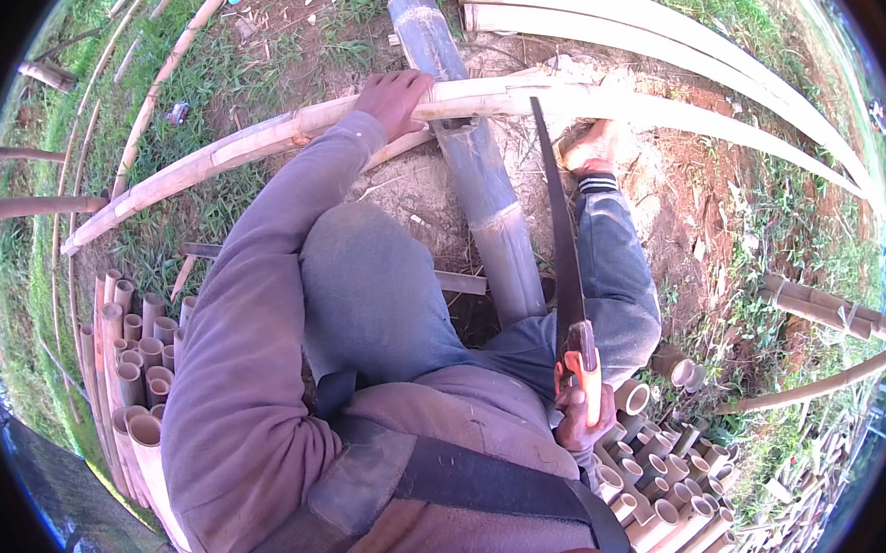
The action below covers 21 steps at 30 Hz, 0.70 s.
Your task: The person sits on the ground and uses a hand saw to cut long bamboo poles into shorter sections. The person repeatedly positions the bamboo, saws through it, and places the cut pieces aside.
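A long pale bamboo pole (pixel 256 144) lies crosswise over a thick grey bamboo log (pixel 501 228). My left hand (pixel 394 101) presses down on the pole from above, just left of the crossing, its fingers curled over the far side. In my right hand (pixel 583 421), low by my right thigh, is the orange and wooden grip of a handsaw (pixel 563 240). The long dark blade points away from me. Its tip reaches the near edge of the pole, right of the log; whether it touches cannot be made out. My bare foot (pixel 595 146) rests beside the pole on the right.
Cut bamboo tubes (pixel 664 480) are piled at the lower right, and more tubes (pixel 139 370) stand bundled at the left. Long split bamboo lengths (pixel 630 21) stretch across the far right. Sawdust and chips cover the ground around the log. Thin poles (pixel 167 81) lie on grass at the far left.
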Motion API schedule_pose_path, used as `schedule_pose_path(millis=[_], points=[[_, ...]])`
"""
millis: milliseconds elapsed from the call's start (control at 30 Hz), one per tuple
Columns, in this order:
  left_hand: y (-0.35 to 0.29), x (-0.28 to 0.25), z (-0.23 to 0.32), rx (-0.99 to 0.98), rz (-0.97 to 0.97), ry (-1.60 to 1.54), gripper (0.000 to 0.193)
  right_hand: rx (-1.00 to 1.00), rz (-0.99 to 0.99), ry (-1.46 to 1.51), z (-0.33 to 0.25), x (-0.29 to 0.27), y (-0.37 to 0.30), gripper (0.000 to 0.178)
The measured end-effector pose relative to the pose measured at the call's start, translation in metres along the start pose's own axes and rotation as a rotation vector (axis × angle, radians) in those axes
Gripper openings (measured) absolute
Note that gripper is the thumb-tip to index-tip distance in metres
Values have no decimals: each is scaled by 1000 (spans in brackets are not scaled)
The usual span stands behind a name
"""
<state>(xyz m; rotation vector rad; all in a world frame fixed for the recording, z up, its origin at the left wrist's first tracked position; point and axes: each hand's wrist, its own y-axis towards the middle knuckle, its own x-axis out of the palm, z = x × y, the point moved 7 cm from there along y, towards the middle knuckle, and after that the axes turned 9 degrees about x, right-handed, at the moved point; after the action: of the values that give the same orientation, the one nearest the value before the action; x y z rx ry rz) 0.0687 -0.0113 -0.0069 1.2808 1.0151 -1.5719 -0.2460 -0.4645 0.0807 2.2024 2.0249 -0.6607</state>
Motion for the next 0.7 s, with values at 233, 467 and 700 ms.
schedule_pose_path(millis=[233, 467, 700], points=[[-49, 3, 31, 395, 362, 155, 58, -268, 187, 82, -25, 31, 59, 52], [-82, 21, 46, 363, 276, 36, 69, -225, 98, 164, -32, 84, 130, 50], [-32, 0, -48, -245, -64, 3, 76, -275, 41, 75, -61, 113, 135, 55]])
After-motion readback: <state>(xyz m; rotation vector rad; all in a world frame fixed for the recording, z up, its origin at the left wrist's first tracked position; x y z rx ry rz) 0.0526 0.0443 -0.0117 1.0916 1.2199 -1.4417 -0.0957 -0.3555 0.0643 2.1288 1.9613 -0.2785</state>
